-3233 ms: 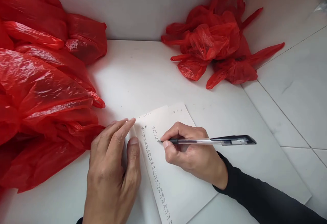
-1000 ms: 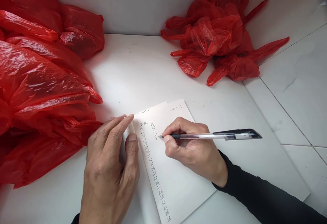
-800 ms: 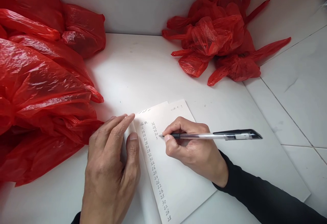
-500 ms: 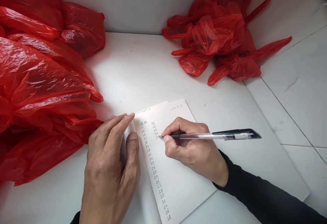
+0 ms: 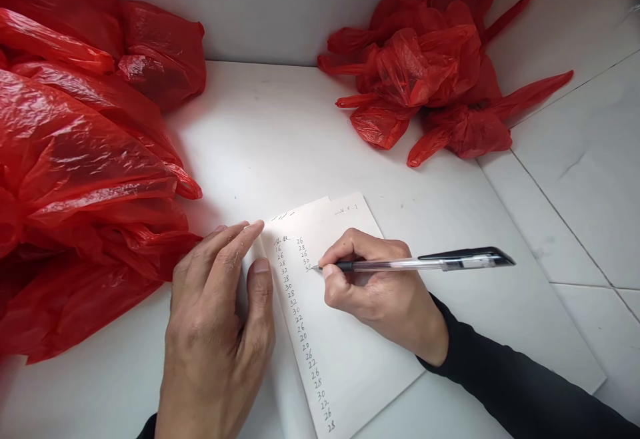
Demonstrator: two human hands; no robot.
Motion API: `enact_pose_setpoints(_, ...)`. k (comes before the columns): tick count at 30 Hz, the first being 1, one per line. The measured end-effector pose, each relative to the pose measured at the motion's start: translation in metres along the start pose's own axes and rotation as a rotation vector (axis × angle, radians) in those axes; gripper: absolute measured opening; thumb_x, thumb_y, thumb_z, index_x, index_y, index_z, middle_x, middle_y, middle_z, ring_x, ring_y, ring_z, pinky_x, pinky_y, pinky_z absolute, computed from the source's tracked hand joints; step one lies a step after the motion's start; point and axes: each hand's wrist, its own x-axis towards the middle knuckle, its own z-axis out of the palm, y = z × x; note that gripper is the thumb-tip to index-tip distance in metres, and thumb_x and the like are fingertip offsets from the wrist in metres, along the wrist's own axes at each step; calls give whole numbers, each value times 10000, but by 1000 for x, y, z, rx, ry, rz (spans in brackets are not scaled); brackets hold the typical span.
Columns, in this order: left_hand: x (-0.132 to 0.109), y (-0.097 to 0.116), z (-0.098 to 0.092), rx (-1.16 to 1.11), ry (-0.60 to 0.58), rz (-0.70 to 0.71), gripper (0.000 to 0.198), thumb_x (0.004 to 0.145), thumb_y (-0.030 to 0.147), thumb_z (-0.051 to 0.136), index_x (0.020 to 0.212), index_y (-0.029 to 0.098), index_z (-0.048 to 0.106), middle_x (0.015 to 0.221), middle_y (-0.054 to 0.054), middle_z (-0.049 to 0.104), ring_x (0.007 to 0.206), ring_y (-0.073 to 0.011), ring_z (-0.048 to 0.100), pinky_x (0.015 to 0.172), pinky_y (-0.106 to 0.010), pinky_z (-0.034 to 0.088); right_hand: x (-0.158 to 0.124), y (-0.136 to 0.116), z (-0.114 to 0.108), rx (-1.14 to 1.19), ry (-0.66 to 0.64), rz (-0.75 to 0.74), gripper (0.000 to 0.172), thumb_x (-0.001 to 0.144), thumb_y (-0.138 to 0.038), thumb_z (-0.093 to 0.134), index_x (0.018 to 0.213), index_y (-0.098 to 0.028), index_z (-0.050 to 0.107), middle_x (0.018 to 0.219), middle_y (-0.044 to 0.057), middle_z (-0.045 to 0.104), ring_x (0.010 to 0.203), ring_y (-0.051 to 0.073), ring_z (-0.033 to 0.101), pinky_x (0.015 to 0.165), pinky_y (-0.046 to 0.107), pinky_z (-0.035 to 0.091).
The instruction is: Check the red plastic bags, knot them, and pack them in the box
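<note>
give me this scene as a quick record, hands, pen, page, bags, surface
right hand: grips the pen between thumb and fingers
pen: clear barrel, black cap end, tip at the second column's fifth entry
left hand: palm down beside the page's left edge, holding no visible object
page: one long column of handwritten numbers, one short
left-side bags: red plastic, heaped
right-side bags: red plastic, bunched at the back
surface: white
</note>
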Motion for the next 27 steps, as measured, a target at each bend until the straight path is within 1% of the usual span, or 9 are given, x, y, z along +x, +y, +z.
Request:
enact_pose_setpoints(5,-1,0,-1,2,-11,-5,412,1018,284,506,1412,185,572,1394,-104,592,1342,-265,518,1168,-448,414,0,-2,0,23,-6,2,139,805,-86,663,858,-214,665,695,-64,615,589,73,555,550,188,469)
enact_pose_setpoints(9,-1,0,-1,-2,-13,-8,412,1021,283,500,1412,179,577,1396,-104,591,1341,-259,517,1167,-443,409,-1,-3,0,67,66,14,97,829,-120,685,844,-214,667,709,-56,626,579,72,553,533,184,469)
enact_pose_setpoints(11,0,0,0,-10,1,1,412,1015,292,511,1401,170,589,1383,-107,603,1327,-263,527,1155,-449,421,-2,-3,-1,102,86,20,82,856,-141,684,856,-220,662,704,-58,620,563,71,542,528,188,465)
enact_pose_setpoints(13,1,-1,2,-9,11,9,412,1011,294,519,1392,159,596,1372,-112,612,1314,-268,537,1142,-461,433,-3,-3,-2,152,96,36,53,915,-209,669,871,-225,645,681,-60,599,550,77,532,526,199,461)
enact_pose_setpoints(18,0,-3,4,16,33,33,396,1020,282,510,1381,146,601,1371,-127,609,1319,-276,533,1144,-484,438,-2,-1,-3,198,137,74,372,1017,-486,554,768,-210,553,670,-26,541,587,106,522,513,225,416)
enact_pose_setpoints(21,0,-3,2,26,33,23,413,1022,276,508,1407,148,584,1397,-126,596,1333,-275,525,1140,-484,450,1,-2,-5,172,176,56,473,1028,-553,492,707,-205,498,672,-16,520,601,111,509,564,239,433)
enact_pose_setpoints(23,1,-2,0,10,39,9,423,1019,271,514,1420,153,574,1408,-126,590,1343,-268,527,1147,-479,454,3,-2,-10,126,216,46,516,1021,-586,476,670,-208,453,628,-27,473,569,107,461,551,247,396)
enact_pose_setpoints(25,2,0,-2,-20,100,4,412,1016,261,520,1405,142,585,1403,-136,594,1347,-257,539,1163,-467,451,7,0,-21,40,238,50,558,995,-620,492,625,-216,387,567,-46,393,532,100,393,526,255,336)
enact_pose_setpoints(27,1,2,-4,-38,213,9,386,1011,247,528,1368,126,613,1392,-152,599,1334,-247,558,1145,-436,477,9,2,-37,-83,270,73,596,956,-639,534,584,-223,324,526,-57,324,514,96,338,517,265,285)
